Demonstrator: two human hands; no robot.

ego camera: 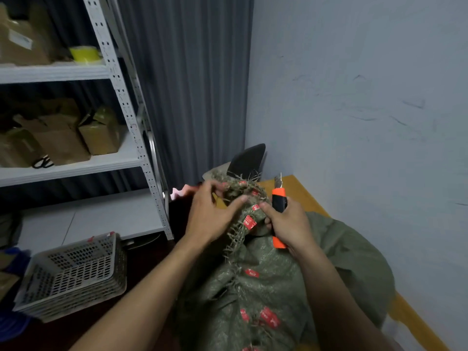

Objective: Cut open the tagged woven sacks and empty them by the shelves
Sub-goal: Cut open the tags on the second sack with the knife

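Note:
A green woven sack (266, 282) with several red tags (249, 222) along its frayed seam lies in front of me on a yellow table (301, 191). My left hand (210, 214) grips the bunched, frayed top of the sack, fingers curled over it. My right hand (288, 226) holds an orange and black utility knife (278, 206) upright with the blade out, and its thumb rests on the sack beside a red tag. The blade points up, apart from the fabric.
White metal shelves (126, 107) with cardboard boxes (101, 135) and a yellow roll (84, 54) stand at left. A stack of grey perforated baskets (73, 274) sits on the floor below. A dark curtain, a black chair back (247, 159) and a pale wall close the corner.

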